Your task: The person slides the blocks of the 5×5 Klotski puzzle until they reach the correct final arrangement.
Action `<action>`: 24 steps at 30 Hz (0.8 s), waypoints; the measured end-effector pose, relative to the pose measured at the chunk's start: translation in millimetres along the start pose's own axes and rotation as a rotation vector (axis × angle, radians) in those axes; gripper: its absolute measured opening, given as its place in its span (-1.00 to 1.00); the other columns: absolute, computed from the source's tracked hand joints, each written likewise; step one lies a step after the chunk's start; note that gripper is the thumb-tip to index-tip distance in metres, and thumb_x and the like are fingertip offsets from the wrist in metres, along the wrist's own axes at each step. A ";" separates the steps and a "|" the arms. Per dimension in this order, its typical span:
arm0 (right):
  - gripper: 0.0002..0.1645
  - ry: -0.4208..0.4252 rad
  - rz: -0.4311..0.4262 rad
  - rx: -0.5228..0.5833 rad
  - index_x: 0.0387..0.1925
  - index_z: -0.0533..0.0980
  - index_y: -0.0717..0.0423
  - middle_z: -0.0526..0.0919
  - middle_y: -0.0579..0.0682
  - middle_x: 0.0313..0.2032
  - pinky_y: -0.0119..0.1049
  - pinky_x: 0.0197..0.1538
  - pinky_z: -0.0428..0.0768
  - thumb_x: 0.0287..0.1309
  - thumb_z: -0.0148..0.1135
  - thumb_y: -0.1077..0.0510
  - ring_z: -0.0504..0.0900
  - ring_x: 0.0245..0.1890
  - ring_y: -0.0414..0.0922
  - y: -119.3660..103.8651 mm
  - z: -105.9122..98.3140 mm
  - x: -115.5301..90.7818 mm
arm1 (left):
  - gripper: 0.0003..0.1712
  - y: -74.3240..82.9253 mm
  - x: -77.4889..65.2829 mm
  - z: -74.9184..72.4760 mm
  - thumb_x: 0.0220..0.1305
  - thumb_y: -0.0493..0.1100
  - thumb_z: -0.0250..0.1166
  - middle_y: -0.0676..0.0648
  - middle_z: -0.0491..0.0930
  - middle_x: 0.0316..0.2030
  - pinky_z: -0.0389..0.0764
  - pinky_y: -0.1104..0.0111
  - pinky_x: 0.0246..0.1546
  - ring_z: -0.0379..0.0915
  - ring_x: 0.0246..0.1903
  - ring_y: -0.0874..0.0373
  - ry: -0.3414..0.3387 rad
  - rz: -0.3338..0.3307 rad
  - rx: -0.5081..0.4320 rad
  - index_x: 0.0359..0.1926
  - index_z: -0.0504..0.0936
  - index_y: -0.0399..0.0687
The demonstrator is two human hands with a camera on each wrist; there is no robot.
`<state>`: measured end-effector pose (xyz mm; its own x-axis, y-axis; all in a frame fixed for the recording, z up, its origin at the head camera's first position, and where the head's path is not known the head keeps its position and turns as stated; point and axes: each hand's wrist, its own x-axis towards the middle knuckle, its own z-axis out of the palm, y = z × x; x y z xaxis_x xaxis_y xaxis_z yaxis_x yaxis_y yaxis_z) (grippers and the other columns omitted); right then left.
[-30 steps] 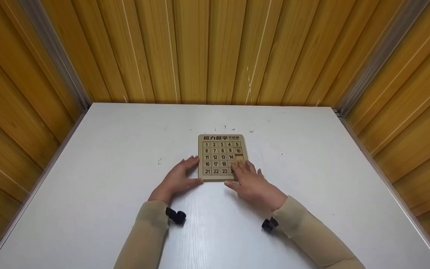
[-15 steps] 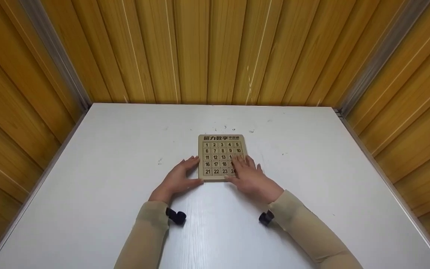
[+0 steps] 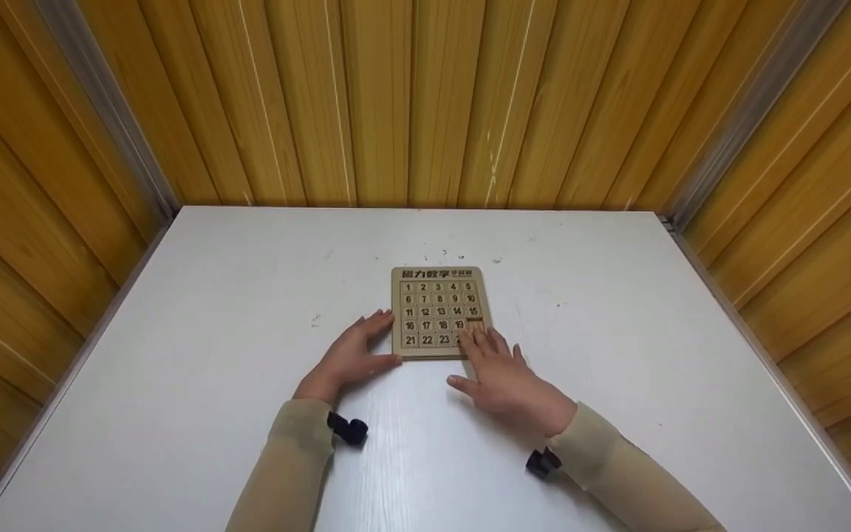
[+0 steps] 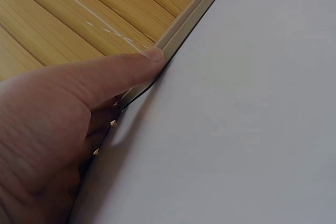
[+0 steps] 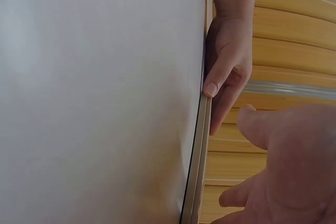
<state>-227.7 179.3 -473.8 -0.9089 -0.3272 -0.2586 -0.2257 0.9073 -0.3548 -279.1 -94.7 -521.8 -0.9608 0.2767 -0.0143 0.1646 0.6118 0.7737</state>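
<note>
A wooden number slide puzzle (image 3: 425, 354) lies flat on the white table (image 3: 263, 295), its numbered tiles in ordered rows. My left hand (image 3: 355, 355) holds its near left corner, fingers along the left side and thumb on the near edge. In the left wrist view, that thumb presses the puzzle's edge (image 4: 189, 22). My right hand (image 3: 503, 377) has its fairly straight fingertips over the lower right tiles, covering part of them; its thumb is apart from the frame. Tile 15 (image 3: 473, 311) sits in the right column, with a gap just below it.
Yellow wood-look panels (image 3: 411, 103) stand behind the table and on both sides. Small dark marks (image 3: 461, 256) dot the tabletop beyond the puzzle. A small black camera is worn on each wrist.
My right hand went up over the right column, then came back toward me. Tile 15 now fills the earlier gap below 10, and the gap is one row lower. My left hand stays put.
</note>
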 end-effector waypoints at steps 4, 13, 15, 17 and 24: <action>0.04 -0.028 0.009 -0.023 0.66 -0.09 0.02 -0.13 0.25 0.64 0.44 0.59 -0.20 0.44 0.03 -0.36 -0.27 0.67 0.23 -5.3 2.5 -10.4 | -0.04 0.9 0.6 0.9 0.15 -0.02 0.55 -0.05 0.21 0.58 0.01 -0.01 0.66 -0.01 0.62 -0.11 0.000 -0.015 0.020 0.53 0.33 0.02; 0.04 -0.040 0.021 -0.041 0.66 -0.09 0.00 -0.14 0.26 0.64 0.44 0.59 -0.23 0.44 0.03 -0.37 -0.28 0.66 0.23 -8.8 0.5 -8.7 | -0.03 0.9 1.1 1.7 0.13 -0.02 0.56 -0.05 0.21 0.58 0.03 -0.04 0.65 -0.03 0.62 -0.17 0.007 -0.035 0.028 0.53 0.34 0.04; 0.04 -0.037 0.022 -0.039 0.66 -0.08 0.01 -0.13 0.25 0.64 0.44 0.59 -0.24 0.44 0.03 -0.37 -0.28 0.66 0.23 -7.9 -0.1 -5.6 | -0.03 0.6 1.1 1.5 0.14 -0.02 0.56 -0.06 0.21 0.58 0.03 -0.04 0.65 -0.02 0.62 -0.17 0.008 -0.027 0.024 0.53 0.34 0.04; 0.04 -0.033 0.021 -0.040 0.66 -0.09 0.01 -0.14 0.25 0.64 0.44 0.59 -0.24 0.44 0.03 -0.37 -0.28 0.66 0.24 -6.8 -0.6 -2.1 | -0.04 0.2 0.9 1.3 0.14 -0.03 0.56 -0.07 0.22 0.57 0.04 -0.05 0.65 -0.01 0.61 -0.17 0.012 -0.015 0.019 0.52 0.35 0.01; 0.05 -0.027 0.014 -0.025 0.66 -0.10 0.03 -0.19 0.22 0.65 0.44 0.59 -0.24 0.44 0.04 -0.37 -0.31 0.66 0.23 -2.7 -3.0 9.1 | -0.05 -0.3 1.5 1.6 0.15 -0.01 0.55 -0.05 0.22 0.57 0.02 -0.02 0.66 -0.01 0.62 -0.11 0.010 -0.007 0.018 0.52 0.35 0.02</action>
<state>-236.4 174.7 -472.5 -0.9024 -0.3207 -0.2877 -0.2215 0.9181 -0.3286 -280.2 -93.2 -523.0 -0.9642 0.2649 -0.0127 0.1622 0.6269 0.7620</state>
